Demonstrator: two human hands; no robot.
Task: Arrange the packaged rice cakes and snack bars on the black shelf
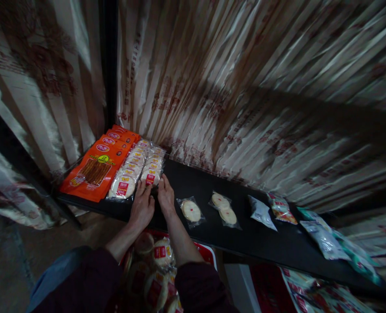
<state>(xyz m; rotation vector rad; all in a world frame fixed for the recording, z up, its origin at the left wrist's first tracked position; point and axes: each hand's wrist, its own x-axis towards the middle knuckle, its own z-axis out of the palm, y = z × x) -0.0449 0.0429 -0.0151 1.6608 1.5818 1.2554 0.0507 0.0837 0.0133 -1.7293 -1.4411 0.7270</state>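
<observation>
Both hands are at the front end of an overlapping row of clear-wrapped round white crackers on the black shelf. My left hand (143,203) pinches the lower edge of the front cracker packet (151,175), fingers close together. At that packet's right side, my right hand (166,194) has its fingers closed on the edge. Immediately left lies a matching row of cracker packets (122,184), and beyond it several overlapping orange snack bags (93,167) with brown sticks pictured on them. The fingertips' undersides are hidden.
Farther right on the black shelf (179,228) lie a single cracker packet (191,211), a double one (224,209) and several other bags (261,211). Below my arms stands a red basket (209,256) of cracker packets. Printed curtains (186,87) hang behind; another box (271,287) sits lower right.
</observation>
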